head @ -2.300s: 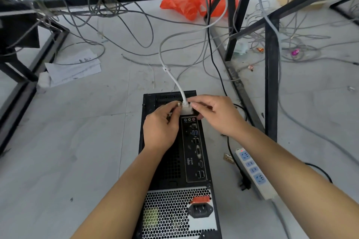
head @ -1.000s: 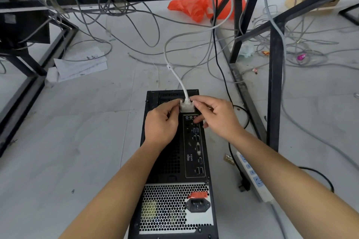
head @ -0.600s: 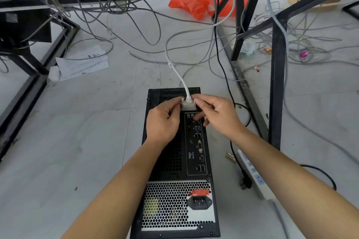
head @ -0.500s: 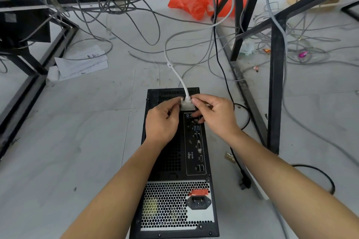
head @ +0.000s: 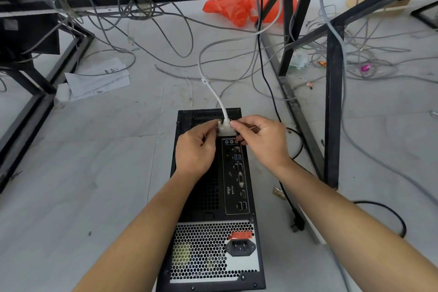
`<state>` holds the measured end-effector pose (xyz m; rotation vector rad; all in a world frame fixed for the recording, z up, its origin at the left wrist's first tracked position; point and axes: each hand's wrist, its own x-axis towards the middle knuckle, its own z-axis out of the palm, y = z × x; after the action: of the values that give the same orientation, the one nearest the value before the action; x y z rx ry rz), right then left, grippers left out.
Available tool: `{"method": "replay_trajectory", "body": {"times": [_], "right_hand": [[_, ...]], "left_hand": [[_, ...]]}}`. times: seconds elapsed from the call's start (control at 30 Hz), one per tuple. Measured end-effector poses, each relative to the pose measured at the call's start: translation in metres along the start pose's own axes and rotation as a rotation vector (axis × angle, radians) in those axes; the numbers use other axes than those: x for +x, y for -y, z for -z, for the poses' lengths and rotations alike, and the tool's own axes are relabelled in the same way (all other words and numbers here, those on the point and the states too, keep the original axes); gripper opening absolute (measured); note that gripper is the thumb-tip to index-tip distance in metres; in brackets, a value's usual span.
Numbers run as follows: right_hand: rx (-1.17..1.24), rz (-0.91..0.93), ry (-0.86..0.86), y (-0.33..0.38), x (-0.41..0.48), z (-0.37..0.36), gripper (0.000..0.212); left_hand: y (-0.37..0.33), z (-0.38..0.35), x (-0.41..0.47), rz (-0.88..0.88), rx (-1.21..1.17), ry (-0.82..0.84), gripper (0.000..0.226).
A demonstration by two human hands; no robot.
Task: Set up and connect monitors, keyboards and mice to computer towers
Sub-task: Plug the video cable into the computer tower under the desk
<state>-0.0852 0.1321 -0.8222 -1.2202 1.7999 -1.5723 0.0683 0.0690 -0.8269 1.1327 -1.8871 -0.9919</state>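
Note:
A black computer tower (head: pixel 208 197) stands on the grey floor with its rear panel facing up at me. A white video connector (head: pixel 226 130) sits on the far end of the panel, above the audio jacks. Its white cable (head: pixel 216 95) runs away toward the black frame. My left hand (head: pixel 195 149) pinches the connector's left side with curled fingers. My right hand (head: pixel 263 141) pinches its right side with thumb and forefinger. The port under the connector is hidden.
Black metal desk frames (head: pixel 333 106) stand to the right, behind and to the left. Loose grey cables (head: pixel 166 38) sprawl over the floor. A white power strip (head: pixel 312 227) and black plug lie right of the tower. Papers (head: pixel 99 80) lie far left, an orange bag (head: pixel 234 10) at the back.
Both hands stay on the white connector at the top of the rear panel, with small finger shifts on its sides. The view has shifted slightly.

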Motion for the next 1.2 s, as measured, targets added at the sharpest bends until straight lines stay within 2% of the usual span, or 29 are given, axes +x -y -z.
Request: {"method": "replay_trajectory", "body": {"times": [0.07,0.17,0.2,0.33,0.4,0.5,0.57,0.63,0.83,0.87,1.0,1.2], "right_hand": [[-0.003,-0.003,0.075,-0.001,0.001,0.006,0.012],[0.02,-0.007,0.202,-0.002,0.005,0.013,0.032],[0.004,0.0,0.211,-0.002,0.005,0.012,0.032],[-0.109,0.074,0.096,-0.002,-0.001,-0.002,0.018],[-0.084,0.057,0.021,-0.003,-0.002,-0.006,0.011],[0.024,-0.039,0.055,-0.002,-0.002,-0.003,0.016],[-0.037,-0.008,0.122,-0.003,-0.003,0.0,0.026],[-0.062,0.037,0.156,-0.003,-0.004,0.001,0.026],[0.099,-0.055,-0.003,0.0,-0.005,-0.01,0.011],[0.109,-0.064,0.005,0.0,-0.005,-0.01,0.009],[0.061,-0.036,0.146,-0.007,-0.001,-0.003,0.026],[0.156,-0.074,0.001,-0.004,-0.004,-0.013,0.014]], "left_hand": [[-0.001,0.0,0.0,0.002,0.003,0.001,0.029],[-0.002,0.002,0.0,-0.011,0.005,0.002,0.03],[-0.002,0.002,0.001,-0.01,0.004,-0.001,0.03],[-0.001,0.001,0.001,-0.003,0.001,0.001,0.029],[-0.001,0.001,0.001,-0.01,0.014,0.007,0.03],[-0.001,0.002,0.0,-0.011,0.013,0.001,0.031],[-0.002,0.002,-0.001,-0.007,0.014,0.007,0.031],[-0.001,0.002,-0.001,0.0,0.01,0.008,0.032],[0.0,0.002,0.0,-0.015,-0.002,0.007,0.03],[0.0,0.002,0.0,-0.021,-0.001,0.009,0.031],[0.001,0.002,0.001,-0.012,-0.009,0.009,0.033],[0.004,0.001,0.002,-0.007,-0.009,0.01,0.032]]}}
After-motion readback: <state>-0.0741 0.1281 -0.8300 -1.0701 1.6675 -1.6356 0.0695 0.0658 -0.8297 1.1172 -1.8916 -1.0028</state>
